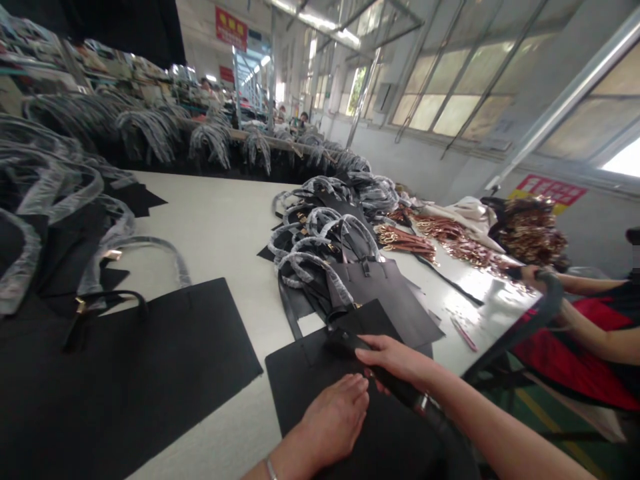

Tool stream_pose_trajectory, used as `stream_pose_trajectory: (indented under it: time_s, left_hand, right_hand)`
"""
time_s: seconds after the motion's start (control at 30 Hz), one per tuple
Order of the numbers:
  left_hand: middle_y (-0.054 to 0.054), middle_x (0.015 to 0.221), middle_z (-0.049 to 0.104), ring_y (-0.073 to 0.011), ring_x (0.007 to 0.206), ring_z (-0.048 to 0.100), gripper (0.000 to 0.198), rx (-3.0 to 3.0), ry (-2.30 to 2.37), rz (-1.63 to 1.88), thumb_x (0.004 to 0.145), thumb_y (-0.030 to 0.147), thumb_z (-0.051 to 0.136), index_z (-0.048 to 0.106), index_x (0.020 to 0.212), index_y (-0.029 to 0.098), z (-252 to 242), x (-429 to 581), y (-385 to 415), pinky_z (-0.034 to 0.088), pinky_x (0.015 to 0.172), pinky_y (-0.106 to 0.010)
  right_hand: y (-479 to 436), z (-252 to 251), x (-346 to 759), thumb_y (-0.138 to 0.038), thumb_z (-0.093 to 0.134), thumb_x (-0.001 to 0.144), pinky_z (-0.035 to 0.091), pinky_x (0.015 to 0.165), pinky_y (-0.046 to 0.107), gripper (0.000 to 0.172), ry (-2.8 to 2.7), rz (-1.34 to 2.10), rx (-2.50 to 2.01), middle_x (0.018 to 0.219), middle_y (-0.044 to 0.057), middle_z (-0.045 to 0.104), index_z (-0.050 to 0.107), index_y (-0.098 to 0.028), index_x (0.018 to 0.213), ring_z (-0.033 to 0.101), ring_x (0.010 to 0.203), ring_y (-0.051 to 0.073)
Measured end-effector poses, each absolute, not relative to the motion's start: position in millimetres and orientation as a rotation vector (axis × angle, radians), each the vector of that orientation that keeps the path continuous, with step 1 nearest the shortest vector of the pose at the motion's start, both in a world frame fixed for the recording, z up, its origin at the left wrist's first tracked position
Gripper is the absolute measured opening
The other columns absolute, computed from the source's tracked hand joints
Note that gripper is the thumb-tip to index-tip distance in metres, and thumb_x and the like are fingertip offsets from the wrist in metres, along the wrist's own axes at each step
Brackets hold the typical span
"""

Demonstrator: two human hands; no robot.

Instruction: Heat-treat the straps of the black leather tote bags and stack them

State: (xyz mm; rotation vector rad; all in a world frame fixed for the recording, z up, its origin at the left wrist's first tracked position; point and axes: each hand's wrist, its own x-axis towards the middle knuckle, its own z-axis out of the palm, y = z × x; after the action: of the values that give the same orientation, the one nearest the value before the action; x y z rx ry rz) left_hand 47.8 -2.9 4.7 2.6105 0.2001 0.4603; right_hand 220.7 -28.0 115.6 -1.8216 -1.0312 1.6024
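A black leather bag panel [305, 380] lies flat on the white table [220, 227] in front of me. My left hand [335, 417] rests on it with fingers curled, pressing the panel down. My right hand [397, 363] is closed round a black bag handle strap [350, 343] that runs from the panel back under my wrist to a metal ring [425, 402]. Just behind lies another black panel [387, 293] with plastic-wrapped handles.
A stack of black bag panels with wrapped handles [320, 233] runs up the middle of the table. A large black panel [135, 373] lies at left. Gold hardware [450, 240] is heaped at right, where another person's arm [575, 283] holds a strap.
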Motion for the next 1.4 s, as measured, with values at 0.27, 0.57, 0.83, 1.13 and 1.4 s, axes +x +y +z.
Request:
stream_pose_trajectory:
  time_s: [0.27, 0.57, 0.83, 1.13, 1.4]
  left_hand:
    - [-0.007, 0.134, 0.056, -0.0173, 0.128, 0.048, 0.034, 2.570, 0.080, 0.428, 0.094, 0.018, 0.042, 0.057, 0.124, 0.015, 9, 44, 0, 0.030, 0.113, -0.029]
    - [-0.010, 0.106, 0.069, -0.0208, 0.101, 0.064, 0.026, 2.605, 0.025, 0.340, 0.088, 0.012, 0.045, 0.061, 0.109, 0.014, 11, 49, 1, 0.048, 0.092, -0.030]
    - [-0.007, 0.106, 0.069, -0.0214, 0.105, 0.063, 0.026, 2.560, 0.000, 0.295, 0.086, 0.010, 0.046, 0.063, 0.104, 0.019, 8, 49, 2, 0.047, 0.094, -0.034]
    - [-0.005, 0.123, 0.064, -0.0178, 0.121, 0.053, 0.028, 2.477, -0.293, 0.339, 0.083, 0.010, 0.052, 0.064, 0.106, 0.021, 14, 28, 34, 0.040, 0.103, -0.028]
    - [-0.003, 0.097, 0.068, -0.0178, 0.093, 0.063, 0.029, 2.553, 0.513, 0.522, 0.081, 0.009, 0.046, 0.065, 0.100, 0.021, 43, 37, 74, 0.048, 0.087, -0.029]
  right_hand:
    - [-35, 139, 222, -0.042, 0.065, 0.081, 0.040, 0.041, 0.017, 0.038, -1.066, 1.758, -1.839, 0.064, -0.005, 0.057, 0.062, -0.022, 0.113, 0.051, 0.043, 0.008]
    - [-8, 147, 184, -0.030, 0.066, 0.075, 0.044, 0.052, 0.022, 0.045, -1.399, 1.650, -1.863, 0.071, -0.002, 0.066, 0.066, -0.020, 0.119, 0.054, 0.055, 0.013]
    - [-1, 127, 171, -0.033, 0.064, 0.079, 0.043, 0.052, 0.023, 0.057, -1.304, 1.444, -1.800, 0.072, -0.003, 0.062, 0.054, -0.023, 0.134, 0.055, 0.058, 0.014]
    - [-74, 145, 241, -0.048, 0.071, 0.075, 0.041, 0.042, 0.021, 0.079, -0.732, 1.166, -1.885, 0.059, -0.008, 0.052, 0.037, -0.024, 0.142, 0.053, 0.045, 0.012]
    - [-128, 71, 240, -0.054, 0.067, 0.075, 0.040, 0.039, 0.023, 0.091, -0.721, 1.079, -1.891, 0.052, -0.009, 0.050, 0.027, -0.013, 0.145, 0.050, 0.038, 0.012]
